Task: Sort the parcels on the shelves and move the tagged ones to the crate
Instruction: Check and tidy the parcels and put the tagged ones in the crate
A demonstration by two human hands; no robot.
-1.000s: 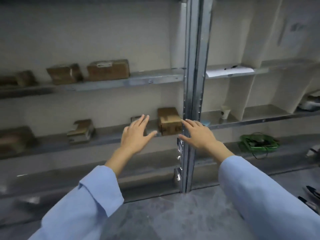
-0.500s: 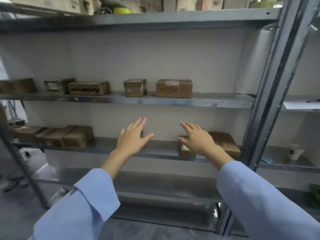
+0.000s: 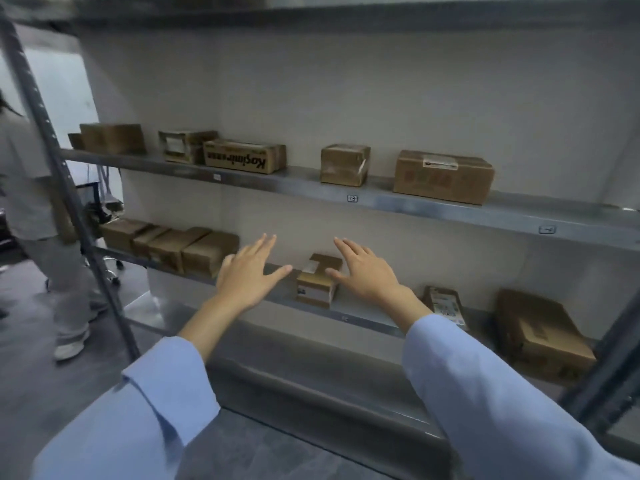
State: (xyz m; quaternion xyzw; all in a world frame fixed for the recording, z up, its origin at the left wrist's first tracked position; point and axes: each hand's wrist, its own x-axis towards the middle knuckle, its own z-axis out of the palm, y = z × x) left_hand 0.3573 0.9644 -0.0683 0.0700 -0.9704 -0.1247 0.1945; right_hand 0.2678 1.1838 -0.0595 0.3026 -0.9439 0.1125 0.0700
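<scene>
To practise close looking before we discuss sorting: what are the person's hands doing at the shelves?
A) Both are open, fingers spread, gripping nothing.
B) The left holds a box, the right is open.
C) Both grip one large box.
A: the left hand and the right hand show straight, spread fingers either side of the small labelled box on the lower shelf, curled round nothing.

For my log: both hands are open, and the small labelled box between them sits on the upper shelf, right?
No: the head view shows the small labelled box on the lower shelf. The left hand and right hand are open, flanking it.
</scene>
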